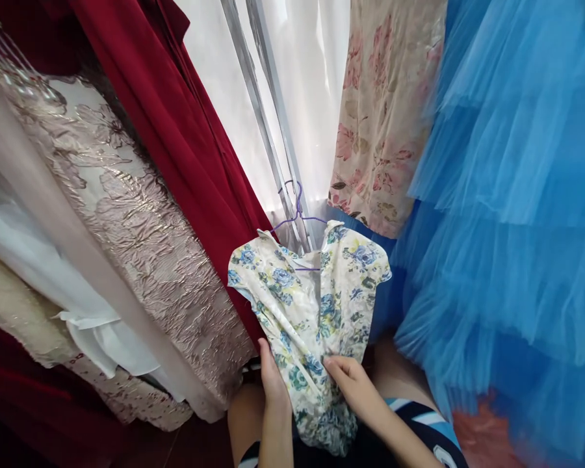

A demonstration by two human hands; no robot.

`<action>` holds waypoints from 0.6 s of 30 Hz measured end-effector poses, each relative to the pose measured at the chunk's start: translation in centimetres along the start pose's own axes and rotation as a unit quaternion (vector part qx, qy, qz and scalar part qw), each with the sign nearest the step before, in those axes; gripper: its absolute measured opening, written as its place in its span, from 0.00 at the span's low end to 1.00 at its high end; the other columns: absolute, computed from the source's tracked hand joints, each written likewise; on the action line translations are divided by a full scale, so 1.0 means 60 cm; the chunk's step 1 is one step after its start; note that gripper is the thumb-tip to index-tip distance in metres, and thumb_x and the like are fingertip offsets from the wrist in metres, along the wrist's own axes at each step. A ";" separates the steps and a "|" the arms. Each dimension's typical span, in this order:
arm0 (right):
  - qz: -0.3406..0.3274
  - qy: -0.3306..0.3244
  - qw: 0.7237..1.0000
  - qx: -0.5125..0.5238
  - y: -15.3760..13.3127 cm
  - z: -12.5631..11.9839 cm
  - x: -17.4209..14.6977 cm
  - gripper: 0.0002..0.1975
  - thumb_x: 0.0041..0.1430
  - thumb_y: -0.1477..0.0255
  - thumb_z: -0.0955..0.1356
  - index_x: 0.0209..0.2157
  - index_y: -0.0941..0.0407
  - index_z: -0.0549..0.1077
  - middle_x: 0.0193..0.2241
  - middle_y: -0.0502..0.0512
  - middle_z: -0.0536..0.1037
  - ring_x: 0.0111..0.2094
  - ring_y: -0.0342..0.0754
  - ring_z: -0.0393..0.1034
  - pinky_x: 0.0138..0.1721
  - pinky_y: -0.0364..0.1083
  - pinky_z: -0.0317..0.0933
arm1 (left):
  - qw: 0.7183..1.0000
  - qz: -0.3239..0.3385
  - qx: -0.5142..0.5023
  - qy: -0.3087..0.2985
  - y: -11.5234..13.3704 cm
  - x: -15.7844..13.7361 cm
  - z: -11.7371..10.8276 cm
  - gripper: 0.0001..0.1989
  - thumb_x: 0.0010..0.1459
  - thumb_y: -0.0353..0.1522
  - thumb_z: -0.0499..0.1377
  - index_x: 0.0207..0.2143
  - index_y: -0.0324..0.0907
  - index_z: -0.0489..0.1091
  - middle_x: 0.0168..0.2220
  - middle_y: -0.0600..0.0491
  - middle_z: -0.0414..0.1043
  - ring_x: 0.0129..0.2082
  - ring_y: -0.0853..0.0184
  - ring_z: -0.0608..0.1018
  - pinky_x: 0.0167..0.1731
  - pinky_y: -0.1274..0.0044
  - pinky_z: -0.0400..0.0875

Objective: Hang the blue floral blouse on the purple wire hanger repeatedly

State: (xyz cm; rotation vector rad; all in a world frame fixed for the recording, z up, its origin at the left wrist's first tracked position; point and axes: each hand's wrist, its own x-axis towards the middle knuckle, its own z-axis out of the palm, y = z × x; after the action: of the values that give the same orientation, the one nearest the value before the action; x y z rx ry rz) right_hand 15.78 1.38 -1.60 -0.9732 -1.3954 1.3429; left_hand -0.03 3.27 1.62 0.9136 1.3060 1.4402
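Observation:
A cap-sleeved white floral top (292, 318) with blue and yellow flowers hangs on a thin purple hanger (298, 211) in front of me. Its neckline opens in a V, and the lower end is bunched near my lap. My left hand (273, 380) holds the top's left side, with the thumb at the edge and the other fingers hidden behind the cloth. At the front, right of the middle, my right hand (351, 385) is closed, pinching the fabric between thumb and fingers.
Metal poles (268, 97) rise behind the hanger before a white curtain (205, 45). Left hang a dark red cloth (175, 130) and a pink embossed dress (146, 240). Right are a pink-flowered garment (375, 130) and a tiered blue tulle dress (497, 227). My bare knees flank the top.

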 end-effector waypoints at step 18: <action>-0.083 0.005 0.988 -0.130 -0.082 -0.046 0.014 0.16 0.67 0.62 0.63 0.28 0.56 0.68 0.20 0.48 0.69 0.23 0.43 0.60 0.26 0.42 0.51 | 0.917 0.284 0.172 0.220 -0.032 -0.050 0.015 0.35 0.59 0.41 0.62 0.65 0.46 0.54 0.66 0.41 0.55 0.64 0.53 0.64 0.61 0.63 0.62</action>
State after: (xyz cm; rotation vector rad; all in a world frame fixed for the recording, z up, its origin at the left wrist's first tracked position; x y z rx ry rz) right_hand 18.56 2.50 3.29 -1.0048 -1.6351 1.0494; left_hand 1.94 0.57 0.05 1.3317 1.7577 1.9832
